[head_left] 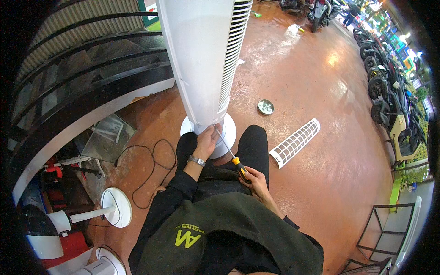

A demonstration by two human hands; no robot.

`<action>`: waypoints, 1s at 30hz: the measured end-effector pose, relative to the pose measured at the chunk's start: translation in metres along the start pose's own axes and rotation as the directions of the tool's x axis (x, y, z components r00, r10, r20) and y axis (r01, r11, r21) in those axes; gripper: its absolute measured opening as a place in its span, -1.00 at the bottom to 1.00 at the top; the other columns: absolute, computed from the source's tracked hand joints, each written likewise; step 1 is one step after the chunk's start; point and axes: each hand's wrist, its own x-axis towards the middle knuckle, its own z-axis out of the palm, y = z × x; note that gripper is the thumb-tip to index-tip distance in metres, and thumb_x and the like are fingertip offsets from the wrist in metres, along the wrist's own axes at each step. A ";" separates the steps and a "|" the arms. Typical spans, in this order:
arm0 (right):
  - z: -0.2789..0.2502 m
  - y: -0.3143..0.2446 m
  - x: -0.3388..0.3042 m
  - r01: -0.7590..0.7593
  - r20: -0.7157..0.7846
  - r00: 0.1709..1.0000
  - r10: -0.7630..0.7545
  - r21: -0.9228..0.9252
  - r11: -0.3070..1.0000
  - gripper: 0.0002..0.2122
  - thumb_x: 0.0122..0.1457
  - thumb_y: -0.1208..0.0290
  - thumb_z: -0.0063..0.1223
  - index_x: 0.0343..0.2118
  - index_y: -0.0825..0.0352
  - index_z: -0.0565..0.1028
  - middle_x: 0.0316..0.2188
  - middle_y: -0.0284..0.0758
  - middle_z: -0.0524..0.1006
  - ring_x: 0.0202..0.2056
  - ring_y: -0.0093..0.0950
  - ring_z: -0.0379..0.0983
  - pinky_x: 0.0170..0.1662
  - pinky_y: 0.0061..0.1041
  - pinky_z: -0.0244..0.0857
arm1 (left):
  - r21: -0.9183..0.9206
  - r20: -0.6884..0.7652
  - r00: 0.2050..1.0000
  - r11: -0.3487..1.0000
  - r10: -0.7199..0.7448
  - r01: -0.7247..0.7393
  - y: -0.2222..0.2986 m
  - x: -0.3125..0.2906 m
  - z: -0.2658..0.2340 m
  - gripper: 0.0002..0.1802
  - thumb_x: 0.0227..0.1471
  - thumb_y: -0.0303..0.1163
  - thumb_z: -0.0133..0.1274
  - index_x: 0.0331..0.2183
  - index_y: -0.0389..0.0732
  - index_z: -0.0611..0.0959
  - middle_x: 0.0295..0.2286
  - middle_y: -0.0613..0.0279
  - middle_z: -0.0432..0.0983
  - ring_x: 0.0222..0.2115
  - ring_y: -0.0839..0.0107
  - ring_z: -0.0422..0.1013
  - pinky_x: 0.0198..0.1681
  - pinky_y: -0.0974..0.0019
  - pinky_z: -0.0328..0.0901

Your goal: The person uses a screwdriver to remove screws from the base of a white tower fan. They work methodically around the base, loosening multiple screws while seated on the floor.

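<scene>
A tall white tower fan with a slatted side stands in front of me on its round white base, between my knees. My left hand is closed at the fan's lower end; what its fingertips pinch is hidden. In my right hand is a screwdriver with a yellow-and-black handle. Its metal shaft slants up to the fan's lower end, and the tip is beside my left fingers. Whether the tip sits in a screw is too small to tell.
A white grille panel lies on the reddish floor to the right, near a round metal dish. A black cable loops at left, by another white fan's base. Motorcycles line the far right; a metal frame stands lower right.
</scene>
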 end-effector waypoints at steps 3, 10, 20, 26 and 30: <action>-0.003 -0.001 -0.004 0.025 -0.009 1.000 -0.025 0.012 1.000 -0.67 0.28 0.54 -0.12 0.08 0.52 0.35 -0.06 -0.13 0.42 -0.17 -0.45 0.47 -0.10 -0.55 0.50 | -0.023 -0.002 1.000 1.000 0.005 -0.005 0.001 -0.002 0.001 -0.77 0.23 -0.48 -0.08 -0.12 -0.41 0.47 -0.15 0.01 0.48 -0.09 0.20 0.46 0.04 0.16 0.42; -0.030 0.000 0.008 0.074 -0.132 0.989 -0.072 0.012 0.997 -0.67 0.23 0.60 -0.14 0.05 0.55 0.36 -0.10 -0.08 0.44 -0.20 -0.38 0.47 -0.18 -0.50 0.51 | 0.052 -0.082 0.992 0.995 0.092 -0.088 0.019 -0.012 -0.042 -0.70 0.12 -0.52 0.08 -0.10 -0.40 0.49 -0.22 0.09 0.52 -0.18 0.27 0.49 -0.05 0.23 0.43; -0.025 -0.017 0.034 0.194 -0.192 0.967 -0.168 0.129 0.972 -0.65 0.24 0.56 -0.14 0.07 0.57 0.32 -0.12 -0.18 0.45 -0.16 -0.44 0.42 -0.10 -0.43 0.44 | 0.893 -0.449 0.544 0.349 0.709 0.283 0.080 -0.172 -0.328 -0.69 -0.06 -0.43 0.23 -0.20 -0.31 0.70 -0.39 0.04 0.63 -0.34 0.39 0.55 -0.28 0.35 0.44; -0.034 -0.018 0.050 0.176 -0.161 0.974 -0.158 0.104 0.979 -0.63 0.24 0.53 -0.13 0.10 0.52 0.32 -0.09 -0.19 0.44 -0.15 -0.43 0.42 -0.08 -0.40 0.41 | 0.815 -0.556 0.528 0.297 0.642 0.497 0.047 -0.240 -0.392 -0.64 -0.15 -0.26 0.27 -0.25 -0.20 0.73 -0.40 0.01 0.65 -0.38 0.30 0.58 -0.28 0.29 0.43; -0.047 -0.015 0.061 0.199 -0.101 0.976 -0.190 0.079 0.977 -0.63 0.24 0.48 -0.09 0.09 0.50 0.33 -0.07 -0.19 0.44 -0.08 -0.41 0.41 -0.04 -0.37 0.39 | 0.829 -0.513 0.505 0.249 0.694 0.500 0.030 -0.240 -0.385 -0.65 -0.17 -0.28 0.28 -0.27 -0.21 0.74 -0.42 0.02 0.65 -0.38 0.33 0.58 -0.26 0.31 0.44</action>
